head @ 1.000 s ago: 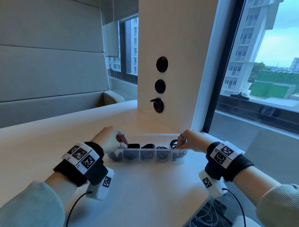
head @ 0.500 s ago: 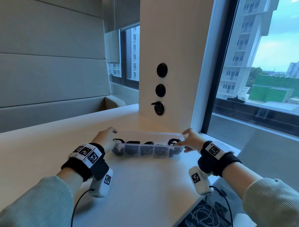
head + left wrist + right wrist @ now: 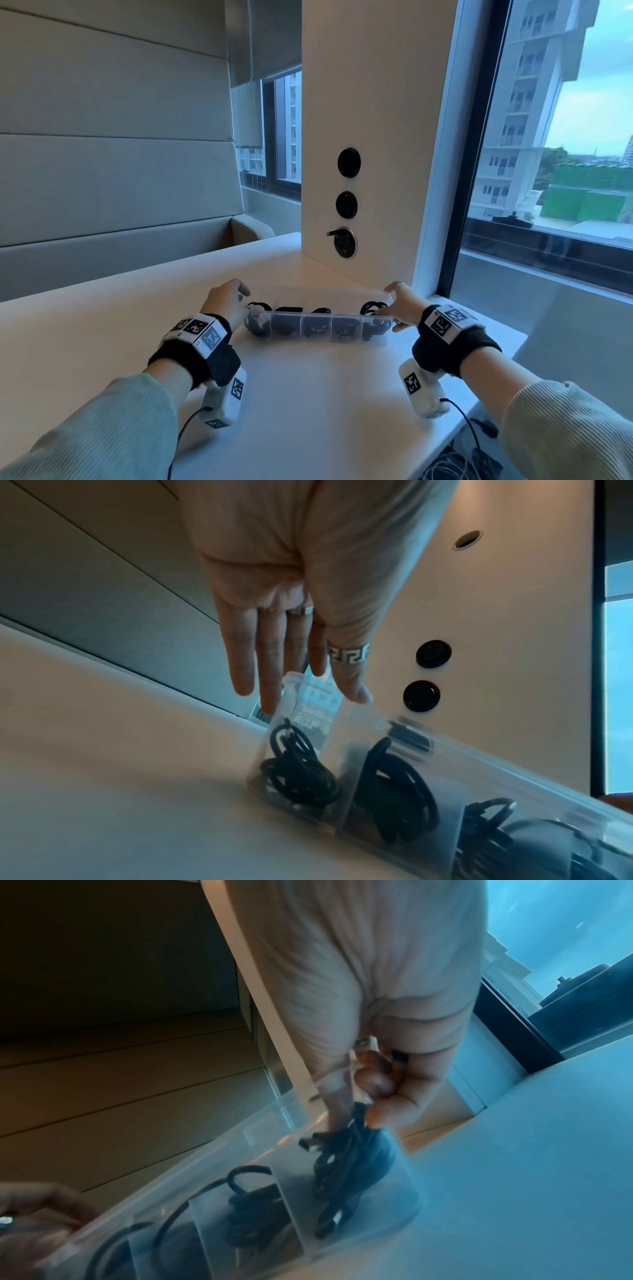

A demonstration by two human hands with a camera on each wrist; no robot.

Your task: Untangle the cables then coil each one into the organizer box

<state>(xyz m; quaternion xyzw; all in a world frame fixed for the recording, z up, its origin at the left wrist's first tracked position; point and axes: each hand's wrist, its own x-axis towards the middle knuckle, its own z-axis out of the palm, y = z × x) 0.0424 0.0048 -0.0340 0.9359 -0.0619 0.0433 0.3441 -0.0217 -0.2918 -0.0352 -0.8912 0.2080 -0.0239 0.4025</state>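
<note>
A clear organizer box (image 3: 346, 320) with several compartments lies across the table, each compartment holding a coiled black cable (image 3: 291, 329). Its clear lid (image 3: 329, 294) stands raised along the back. My left hand (image 3: 245, 301) is at the box's left end. In the left wrist view its nearly straight fingers (image 3: 270, 691) lie behind the lid corner (image 3: 308, 693) and the thumb is in front, above the cables (image 3: 298, 772). My right hand (image 3: 387, 301) holds the right end. Its curled fingers (image 3: 373, 1080) grip the lid edge over a cable (image 3: 342, 1164).
A white column with black round sockets (image 3: 348, 161) rises just behind the box; the lowest socket (image 3: 346, 241) has a plug in it. A large window (image 3: 548, 171) lies to the right, past the table edge (image 3: 507, 346). Loose white wires (image 3: 452, 466) sit below the table's right corner.
Both hands left the compartments and moved out to the two ends of the box. The lid, lying low behind the box before, now stands raised between the hands.
</note>
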